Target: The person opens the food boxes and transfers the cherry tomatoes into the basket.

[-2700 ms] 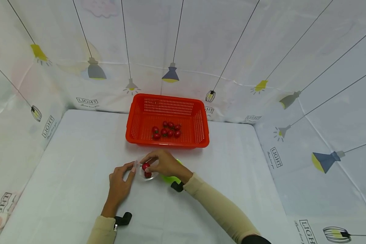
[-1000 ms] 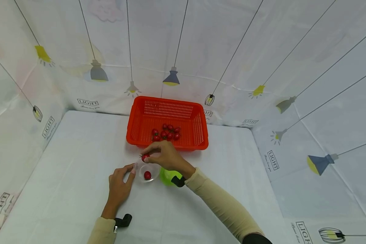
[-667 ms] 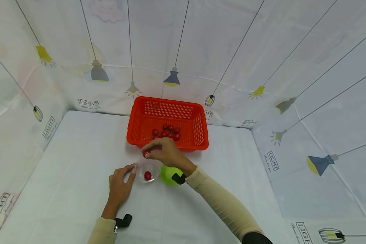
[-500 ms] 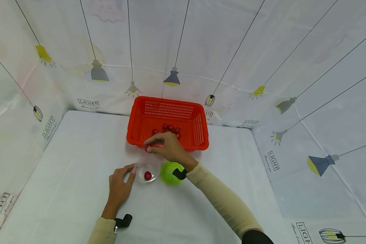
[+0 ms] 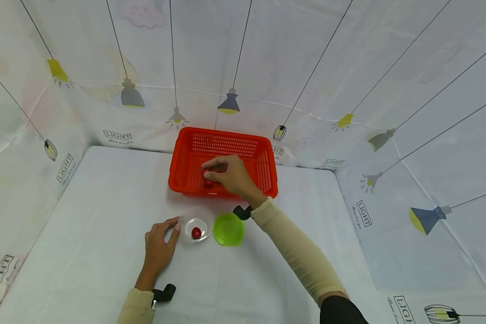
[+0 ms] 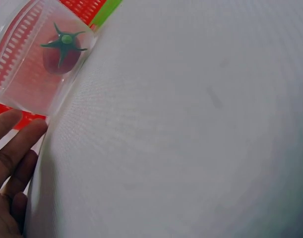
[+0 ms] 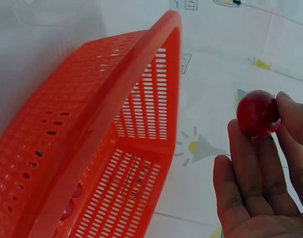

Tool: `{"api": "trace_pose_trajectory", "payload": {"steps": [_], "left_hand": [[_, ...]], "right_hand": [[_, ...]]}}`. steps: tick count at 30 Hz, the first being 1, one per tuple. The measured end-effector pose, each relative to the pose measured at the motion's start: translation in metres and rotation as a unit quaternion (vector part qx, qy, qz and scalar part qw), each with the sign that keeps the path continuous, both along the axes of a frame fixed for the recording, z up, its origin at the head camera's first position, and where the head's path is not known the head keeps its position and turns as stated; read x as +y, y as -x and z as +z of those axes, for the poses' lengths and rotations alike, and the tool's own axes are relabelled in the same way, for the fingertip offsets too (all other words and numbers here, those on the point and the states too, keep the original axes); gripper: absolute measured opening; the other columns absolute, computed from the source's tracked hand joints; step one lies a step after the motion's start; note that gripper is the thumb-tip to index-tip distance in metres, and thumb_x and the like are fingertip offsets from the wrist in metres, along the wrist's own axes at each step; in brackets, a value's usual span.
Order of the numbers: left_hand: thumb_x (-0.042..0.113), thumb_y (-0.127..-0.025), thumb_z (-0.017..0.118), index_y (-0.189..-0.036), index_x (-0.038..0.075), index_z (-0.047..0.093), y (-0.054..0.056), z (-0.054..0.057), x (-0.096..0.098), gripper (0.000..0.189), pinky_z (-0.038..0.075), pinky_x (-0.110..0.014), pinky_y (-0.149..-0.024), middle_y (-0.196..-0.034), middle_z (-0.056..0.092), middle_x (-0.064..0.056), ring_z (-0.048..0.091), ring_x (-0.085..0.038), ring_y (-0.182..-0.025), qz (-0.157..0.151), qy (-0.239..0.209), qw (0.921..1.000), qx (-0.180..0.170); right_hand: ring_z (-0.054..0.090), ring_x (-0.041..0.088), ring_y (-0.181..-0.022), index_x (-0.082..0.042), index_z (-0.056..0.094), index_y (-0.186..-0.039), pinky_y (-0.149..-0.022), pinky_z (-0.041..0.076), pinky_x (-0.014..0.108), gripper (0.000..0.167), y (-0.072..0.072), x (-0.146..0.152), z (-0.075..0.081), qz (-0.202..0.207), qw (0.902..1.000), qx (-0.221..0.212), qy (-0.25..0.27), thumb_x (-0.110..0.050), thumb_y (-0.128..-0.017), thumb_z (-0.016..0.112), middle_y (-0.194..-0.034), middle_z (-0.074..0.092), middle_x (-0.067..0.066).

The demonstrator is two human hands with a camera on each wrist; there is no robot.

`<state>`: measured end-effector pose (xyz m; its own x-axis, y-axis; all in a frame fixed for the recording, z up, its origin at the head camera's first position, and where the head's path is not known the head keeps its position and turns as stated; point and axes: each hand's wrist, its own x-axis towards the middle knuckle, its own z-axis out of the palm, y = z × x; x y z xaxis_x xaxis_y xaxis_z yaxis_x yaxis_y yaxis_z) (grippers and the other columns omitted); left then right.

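My right hand (image 5: pixel 235 176) is over the red basket (image 5: pixel 222 194), pinching a cherry tomato (image 7: pixel 258 113) between thumb and fingers. In the right wrist view the tomato is beside the basket's rim, glossy and round. Several more cherry tomatoes lie in the basket, mostly hidden behind the hand in the head view. My left hand (image 5: pixel 160 245) holds the near-left edge of a clear plastic cup (image 5: pixel 204 217) on the white table, thumb and forefinger at its rim. One cherry tomato (image 6: pixel 63 54) with a green star-shaped stem shows through the cup's wall.
A bright green bowl (image 5: pixel 228 230) stands just right of the clear cup, in front of the basket. White sheeting (image 5: pixel 259 58) printed with hanging lamps rises behind and beside the white table (image 5: pixel 117 189).
My right hand has lifted a cherry tomato out of the clear cup and carried it back over the basket, uncovering the green bowl. The left hand stays at the cup.
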<state>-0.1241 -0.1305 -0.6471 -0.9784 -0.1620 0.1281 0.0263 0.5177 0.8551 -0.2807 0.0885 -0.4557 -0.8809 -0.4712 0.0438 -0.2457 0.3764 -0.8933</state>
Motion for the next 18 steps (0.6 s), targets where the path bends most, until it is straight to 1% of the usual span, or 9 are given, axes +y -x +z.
{"api": "trace_pose_trajectory", "payload": {"steps": [3,5,9,14,18], "left_hand": [[0.032,-0.109,0.061,-0.138,0.014,0.07,0.0,0.0,0.0,0.036,0.029,-0.047,-0.094,-0.131,0.076,-0.01,0.056,-0.029,-0.12,0.0,-0.002,1.0,0.001],[0.032,-0.109,0.061,-0.138,0.014,0.07,0.0,0.0,0.0,0.036,0.029,-0.047,-0.094,-0.131,0.076,-0.01,0.056,-0.029,-0.12,0.0,-0.003,1.0,0.001],[0.033,-0.11,0.06,-0.139,0.014,0.07,0.0,0.0,0.001,0.036,0.029,-0.047,-0.094,-0.131,0.076,-0.01,0.055,-0.029,-0.12,0.0,0.001,1.0,0.002],[0.032,-0.109,0.061,-0.139,0.014,0.07,0.001,0.001,0.001,0.035,0.029,-0.046,-0.095,-0.132,0.076,-0.009,0.056,-0.028,-0.121,0.0,-0.002,1.0,-0.002],[0.031,-0.109,0.062,-0.138,0.014,0.07,0.001,0.001,0.001,0.035,0.029,-0.047,-0.095,-0.131,0.076,-0.009,0.056,-0.029,-0.12,0.0,-0.001,1.0,-0.001]], "right_hand": [[0.075,0.019,-0.1,-0.015,0.08,-0.121,-0.087,0.064,0.041,0.025,0.004,0.0,0.001,-0.014,0.9999,-0.006,-0.007,-0.016,-0.096,0.08,-0.118,0.079,0.002],[0.075,0.017,-0.101,-0.018,0.081,-0.12,-0.09,0.064,0.04,0.025,0.007,-0.001,0.001,-0.021,0.9997,0.0,-0.015,-0.016,-0.096,0.081,-0.118,0.079,-0.001],[0.074,0.013,-0.106,-0.024,0.082,-0.118,-0.098,0.06,0.03,0.025,0.012,-0.003,0.0,-0.025,0.9992,0.019,-0.025,-0.017,-0.094,0.082,-0.119,0.079,-0.004],[0.074,0.013,-0.105,-0.023,0.082,-0.118,-0.098,0.06,0.03,0.025,0.015,-0.003,-0.001,-0.022,0.9992,0.023,-0.024,-0.015,-0.094,0.082,-0.117,0.079,-0.004],[0.074,0.013,-0.105,-0.024,0.082,-0.118,-0.099,0.059,0.03,0.025,0.017,-0.002,-0.003,-0.025,0.9992,0.018,-0.025,-0.015,-0.095,0.082,-0.117,0.079,-0.004]]}}
